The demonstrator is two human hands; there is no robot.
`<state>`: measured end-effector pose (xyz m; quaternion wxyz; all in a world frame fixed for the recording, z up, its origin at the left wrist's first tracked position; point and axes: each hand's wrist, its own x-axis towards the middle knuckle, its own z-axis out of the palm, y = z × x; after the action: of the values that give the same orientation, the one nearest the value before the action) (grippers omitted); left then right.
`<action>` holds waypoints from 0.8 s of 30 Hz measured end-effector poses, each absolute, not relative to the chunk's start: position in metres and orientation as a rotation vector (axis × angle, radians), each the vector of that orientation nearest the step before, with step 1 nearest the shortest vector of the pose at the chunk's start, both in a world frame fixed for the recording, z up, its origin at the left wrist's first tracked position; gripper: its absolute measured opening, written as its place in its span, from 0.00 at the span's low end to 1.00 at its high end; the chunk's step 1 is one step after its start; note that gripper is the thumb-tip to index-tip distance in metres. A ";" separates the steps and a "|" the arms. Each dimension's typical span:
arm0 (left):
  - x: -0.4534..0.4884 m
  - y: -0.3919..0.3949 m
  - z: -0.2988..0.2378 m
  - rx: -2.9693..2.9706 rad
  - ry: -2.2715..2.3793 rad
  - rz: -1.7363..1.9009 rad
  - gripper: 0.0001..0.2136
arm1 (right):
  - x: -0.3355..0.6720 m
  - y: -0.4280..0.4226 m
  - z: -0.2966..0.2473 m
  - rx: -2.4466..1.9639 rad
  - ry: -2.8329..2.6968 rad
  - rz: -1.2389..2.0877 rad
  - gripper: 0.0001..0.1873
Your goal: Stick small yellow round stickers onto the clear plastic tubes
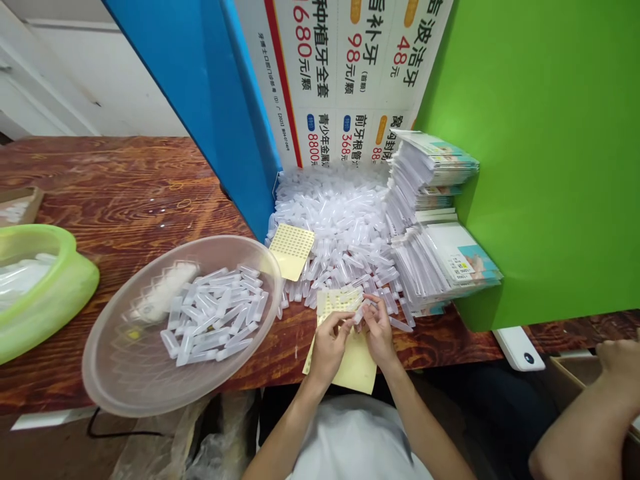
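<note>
At the table's front edge my two hands meet over a yellow sheet of small round stickers point(364, 373). My left hand point(331, 343) is pinched at one end of a small clear plastic tube point(360, 312). My right hand point(379, 330) has its fingers closed round the same tube from the other side. A few more tubes lie on the top of the sheet, just beyond my fingers. Behind them spreads a big pile of similar tubes point(335, 207). Another sticker sheet point(293, 248) rests on the left side of that pile.
A translucent oval basin point(115, 373) holding tubes stands at the left, beside a lime-green basket point(65, 247). Stacks of printed cards point(425, 260) line the pile's right. Blue point(200, 100) and green panels point(540, 167) enclose it. A white phone point(517, 350) and another person's arm point(590, 413) are at right.
</note>
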<state>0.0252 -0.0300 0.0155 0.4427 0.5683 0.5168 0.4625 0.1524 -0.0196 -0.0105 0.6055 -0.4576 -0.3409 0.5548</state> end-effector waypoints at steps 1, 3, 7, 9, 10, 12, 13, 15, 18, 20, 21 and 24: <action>0.026 -0.030 0.016 1.405 1.268 1.146 0.11 | 0.153 -0.020 -0.012 -1.069 -0.795 1.274 0.22; 0.028 -0.029 0.017 1.389 1.254 1.160 0.12 | 0.155 -0.020 -0.015 -1.091 -0.805 1.256 0.22; 0.036 -0.026 0.023 1.402 1.198 1.160 0.12 | 0.159 -0.019 -0.016 -1.086 -0.767 1.258 0.23; 0.038 -0.025 0.026 1.437 1.190 1.161 0.12 | 0.160 -0.018 -0.014 -1.065 -0.739 1.266 0.23; 0.038 -0.025 0.027 1.456 1.191 1.166 0.11 | 0.159 -0.017 -0.013 -1.056 -0.730 1.264 0.23; 0.035 -0.024 0.028 1.494 1.192 1.170 0.11 | 0.158 -0.018 -0.011 -1.042 -0.731 1.247 0.23; 0.033 -0.024 0.028 1.510 1.191 1.165 0.11 | 0.157 -0.018 -0.011 -1.037 -0.737 1.232 0.23; 0.027 -0.024 0.028 1.536 1.179 1.132 0.10 | 0.154 -0.021 -0.009 -1.039 -0.755 1.187 0.24; 0.019 -0.027 0.034 1.595 1.189 1.068 0.08 | 0.149 -0.026 -0.007 -1.071 -0.813 1.112 0.23; 0.012 -0.034 0.046 1.695 1.247 1.080 0.08 | 0.147 -0.030 -0.004 -1.059 -0.901 1.105 0.19; 0.006 -0.039 0.056 1.765 1.289 1.108 0.08 | 0.146 -0.031 -0.002 -1.047 -0.951 1.107 0.18; -0.027 -0.053 0.090 1.992 1.499 1.284 0.08 | 0.150 -0.034 0.003 -1.031 -1.044 1.054 0.16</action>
<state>-0.0265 -0.0532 0.0905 0.1679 0.7003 0.5268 0.4515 0.1502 -0.0339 0.0031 0.6190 -0.4483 -0.4540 0.4580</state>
